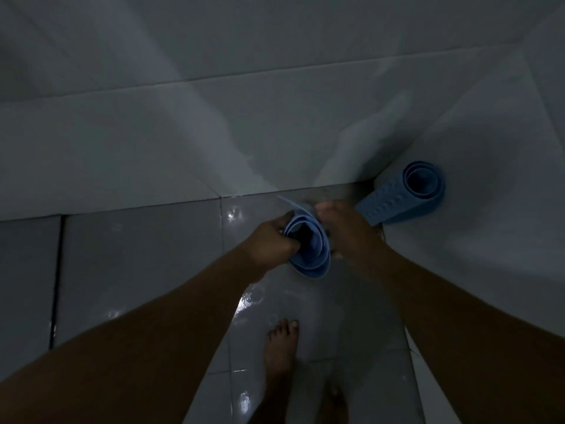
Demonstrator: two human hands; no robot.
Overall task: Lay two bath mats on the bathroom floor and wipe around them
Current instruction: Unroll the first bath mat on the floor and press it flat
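- Looking down through the head camera: the left hand (272,240) is curled tight round a rolled blue mat (308,249), fingers hooked into its open end, and the roll's long axis points away from us, down toward the wet floor tiles (137,270).
- The right hand (345,228) sits just beside that roll on its far-right side, touching it; whether those fingers pinch the loose outer flap I cannot tell, the hand hides them.
- A second rolled mat (406,194) leans in the wall corner, just right of the held roll and nearer the right hand.
- My call: the loose flap peels off at the roll's top left, so it unrolls leftward, away from the corner.
- A bare foot (279,350) stands below the held roll.
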